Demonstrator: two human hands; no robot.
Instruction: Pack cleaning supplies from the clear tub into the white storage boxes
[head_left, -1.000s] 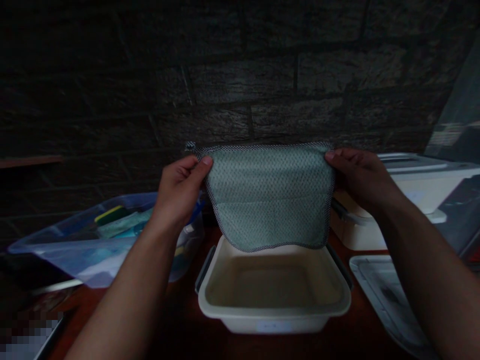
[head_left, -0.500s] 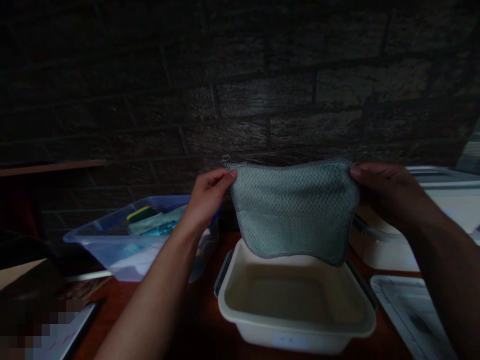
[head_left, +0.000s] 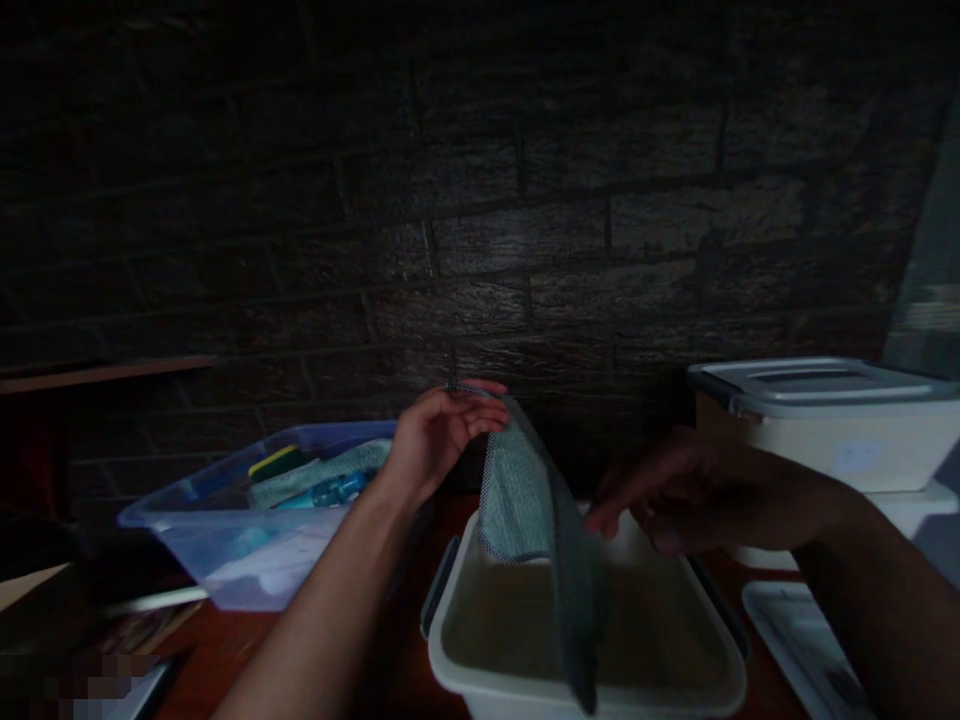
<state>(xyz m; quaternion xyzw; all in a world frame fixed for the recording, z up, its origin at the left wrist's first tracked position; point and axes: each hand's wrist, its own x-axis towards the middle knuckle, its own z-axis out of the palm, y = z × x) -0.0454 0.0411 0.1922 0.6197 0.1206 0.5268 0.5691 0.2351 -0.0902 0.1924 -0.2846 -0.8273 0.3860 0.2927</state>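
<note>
Lengthwise, the cloth (head_left: 519, 490) slants down and rightward over the bin (head_left: 487, 684).

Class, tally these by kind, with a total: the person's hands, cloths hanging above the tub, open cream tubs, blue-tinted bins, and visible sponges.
Hands: 2 (left hand, right hand)
Hanging cloth: 1
Open cream tub: 1
Blue-tinted bin: 1
Sponge: 1
Total: 6

the cloth (head_left: 517, 495) (spread wide before) now droops from the left hand (head_left: 439, 435), right hand (head_left: 675, 500) lowered.
</note>
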